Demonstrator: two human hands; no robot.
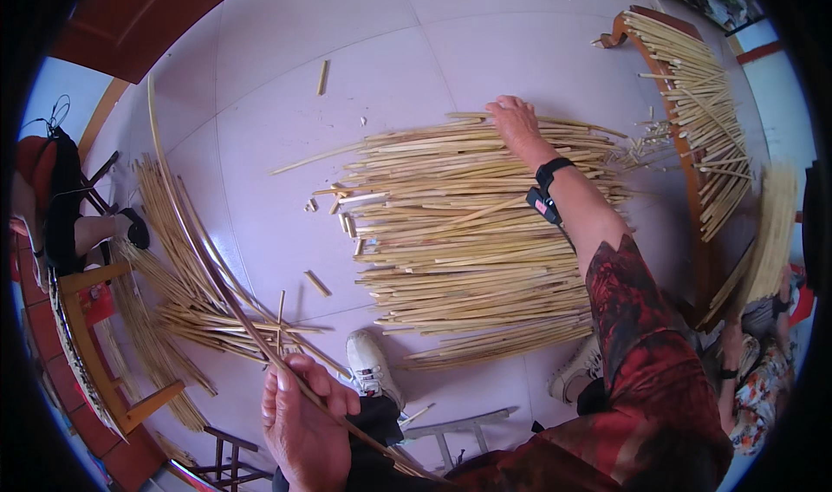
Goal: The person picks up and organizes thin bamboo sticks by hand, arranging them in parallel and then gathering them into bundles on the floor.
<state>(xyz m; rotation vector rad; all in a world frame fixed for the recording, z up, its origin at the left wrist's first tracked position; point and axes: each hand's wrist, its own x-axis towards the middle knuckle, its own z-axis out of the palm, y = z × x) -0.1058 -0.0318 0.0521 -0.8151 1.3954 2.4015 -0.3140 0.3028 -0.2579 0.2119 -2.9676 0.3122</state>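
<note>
My left hand (303, 414), low in the view, is closed round a long, thin brown stalk (201, 254). The stalk bows up and away to the far left, and its other end passes under my hand toward the lower middle. A wide layer of straw-coloured reed stalks (485, 232) lies side by side on the floor before me. At its far edge my right hand (517, 123) rests on the outermost stalks, fingers partly spread and slightly bent. Whether its fingertips grip any stalk cannot be seen. A black wristband (552, 171) and a small dark device are on that wrist.
Loose stalks (195, 310) are heaped at the left beside a wooden chair (95, 362). Cut short pieces (316, 284) lie scattered. A wooden bench (685, 154) at the right bears more stalks. Another person's hand (732, 349) is near a pale bundle (771, 241); a second person's foot (134, 229) is left.
</note>
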